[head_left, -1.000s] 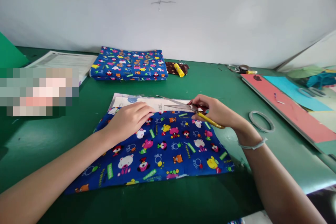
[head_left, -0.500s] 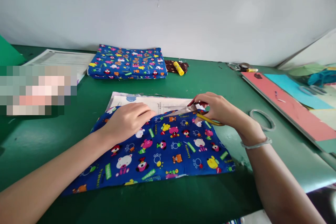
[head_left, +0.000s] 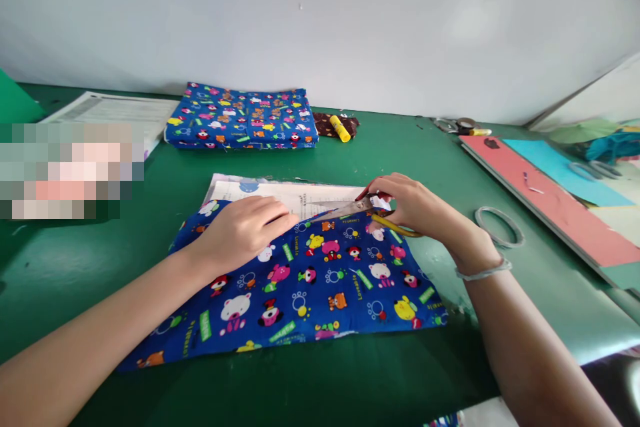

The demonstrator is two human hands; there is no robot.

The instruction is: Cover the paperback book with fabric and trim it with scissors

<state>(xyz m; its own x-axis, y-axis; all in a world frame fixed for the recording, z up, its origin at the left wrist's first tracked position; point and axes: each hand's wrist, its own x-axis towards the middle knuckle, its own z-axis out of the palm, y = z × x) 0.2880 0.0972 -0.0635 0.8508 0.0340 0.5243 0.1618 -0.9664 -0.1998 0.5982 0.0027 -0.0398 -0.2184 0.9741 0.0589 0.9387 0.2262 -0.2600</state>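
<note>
Blue fabric (head_left: 320, 280) printed with cartoon animals lies across the green table in front of me. My left hand (head_left: 247, 230) rests on its far edge, fingers curled together and pinching the cloth; the fingertips are partly hidden. My right hand (head_left: 413, 203) grips a pair of scissors (head_left: 345, 208) with one red and one yellow handle. Their blades are parted and point left toward my left hand, with the lower blade along the fabric's far edge. Printed paper sheets (head_left: 273, 192) stick out behind the fabric.
Behind, a folded stack of the same blue fabric (head_left: 240, 117) sits beside a yellow glue stick (head_left: 340, 128) on dark brown cloth (head_left: 325, 124). A grey ring (head_left: 500, 227) and a pink board (head_left: 550, 193) lie to the right. Papers (head_left: 125, 110) are at the far left.
The scissor blades look slightly wider apart, with my right hand almost in the same spot. My left hand and the fabric have stayed in place.
</note>
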